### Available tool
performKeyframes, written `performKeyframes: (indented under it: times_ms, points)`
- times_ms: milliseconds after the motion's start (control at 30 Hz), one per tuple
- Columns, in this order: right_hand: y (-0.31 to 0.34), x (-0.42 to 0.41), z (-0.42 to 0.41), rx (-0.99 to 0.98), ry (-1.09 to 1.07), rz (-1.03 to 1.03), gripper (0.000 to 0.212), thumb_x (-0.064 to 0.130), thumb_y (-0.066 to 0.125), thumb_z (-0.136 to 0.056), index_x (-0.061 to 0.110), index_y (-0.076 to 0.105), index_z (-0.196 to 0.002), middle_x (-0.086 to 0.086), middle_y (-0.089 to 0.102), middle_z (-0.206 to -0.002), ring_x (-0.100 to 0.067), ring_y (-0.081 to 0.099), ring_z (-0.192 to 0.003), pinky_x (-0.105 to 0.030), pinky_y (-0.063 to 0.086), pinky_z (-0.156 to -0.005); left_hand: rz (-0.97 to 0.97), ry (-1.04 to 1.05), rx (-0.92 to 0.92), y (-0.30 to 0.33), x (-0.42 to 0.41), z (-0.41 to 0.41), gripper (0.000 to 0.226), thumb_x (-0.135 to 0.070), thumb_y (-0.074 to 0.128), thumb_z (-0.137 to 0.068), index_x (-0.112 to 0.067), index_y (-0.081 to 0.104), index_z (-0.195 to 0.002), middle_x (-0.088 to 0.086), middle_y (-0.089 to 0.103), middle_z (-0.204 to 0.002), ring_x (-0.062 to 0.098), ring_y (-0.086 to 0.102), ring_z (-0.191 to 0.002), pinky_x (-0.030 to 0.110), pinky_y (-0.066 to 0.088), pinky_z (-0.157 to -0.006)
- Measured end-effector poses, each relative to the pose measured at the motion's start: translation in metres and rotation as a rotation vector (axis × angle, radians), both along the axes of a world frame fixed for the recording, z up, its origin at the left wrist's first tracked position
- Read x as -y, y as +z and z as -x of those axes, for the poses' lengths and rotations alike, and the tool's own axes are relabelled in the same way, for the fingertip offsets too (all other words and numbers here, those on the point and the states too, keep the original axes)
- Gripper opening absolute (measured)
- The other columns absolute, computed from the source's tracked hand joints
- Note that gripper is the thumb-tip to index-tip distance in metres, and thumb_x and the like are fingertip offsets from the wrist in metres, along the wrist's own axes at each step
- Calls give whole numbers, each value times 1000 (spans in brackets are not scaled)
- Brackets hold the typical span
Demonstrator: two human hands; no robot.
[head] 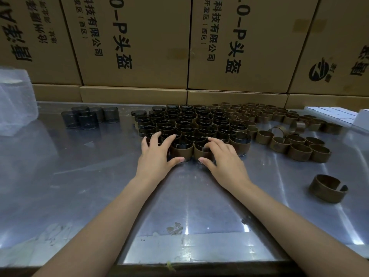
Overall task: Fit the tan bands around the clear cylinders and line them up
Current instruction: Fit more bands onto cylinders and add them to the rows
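A tight block of banded cylinders [185,124] stands in rows at the middle of the metal table [99,176]. My left hand [156,154] rests with spread fingers on the front row, its thumb against a banded cylinder [181,149]. My right hand [221,156] lies on the neighbouring banded cylinder [202,151], fingers bent over its top and thumb at its base. Several bare clear cylinders [87,117] stand at the far left. Loose tan bands [295,145] lie at the right, and one split band [327,188] sits alone near the right edge.
Stacked cardboard boxes [139,47] form a wall along the table's back. A crumpled clear plastic bag [16,100] sits at the far left. White boxes [339,114] stand at the back right. The table's front edge [199,264] is close to me.
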State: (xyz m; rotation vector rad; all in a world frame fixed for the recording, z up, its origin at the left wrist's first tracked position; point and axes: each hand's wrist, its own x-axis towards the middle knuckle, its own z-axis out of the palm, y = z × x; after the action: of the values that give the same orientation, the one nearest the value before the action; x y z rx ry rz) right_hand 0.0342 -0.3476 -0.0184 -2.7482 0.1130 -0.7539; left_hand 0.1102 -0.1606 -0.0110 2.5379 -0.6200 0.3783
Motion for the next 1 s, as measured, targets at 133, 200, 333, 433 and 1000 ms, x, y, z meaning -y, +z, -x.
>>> performKeyframes:
  times_ms: [133,200,333,433,1000]
  points:
    - [0,2,-5,2,-13,5,36,43,54,-93,27,49,-126,12,33,-150,-18,32,-132,-36,46,-85,24,-2,13,-2,4,-4,72,-54,61,-85,-37,28,-147,1,15,-158,33,1,-146,57,35,-104]
    - [1,2,-8,-1,-16,0,36,42,54,-94,27,49,-126,12,33,-150,-16,32,-132,-35,45,-83,25,0,17,-3,5,-7,72,-54,61,-85,-37,28,-147,1,15,-158,33,1,-146,57,35,-105]
    - [1,3,-13,-18,-26,-7,36,43,54,-94,27,48,-126,12,31,-150,-16,33,-132,-37,46,-81,22,-1,14,-3,6,-13,72,-54,61,-84,-37,29,-147,1,16,-157,33,2,-146,59,34,-105]
    - [1,3,-16,-28,-26,-4,37,43,53,-94,28,47,-127,12,30,-151,-17,33,-132,-39,47,-82,18,2,19,-4,7,-16,73,-55,62,-84,-37,29,-147,1,17,-157,34,3,-146,59,34,-105]
    - [15,-30,5,239,197,152,22,32,54,-92,16,59,-108,1,57,-107,-16,51,-100,-26,45,-77,418,145,179,3,-26,-41,53,-46,29,-101,-11,42,-138,10,40,-143,25,42,-128,44,34,-107]
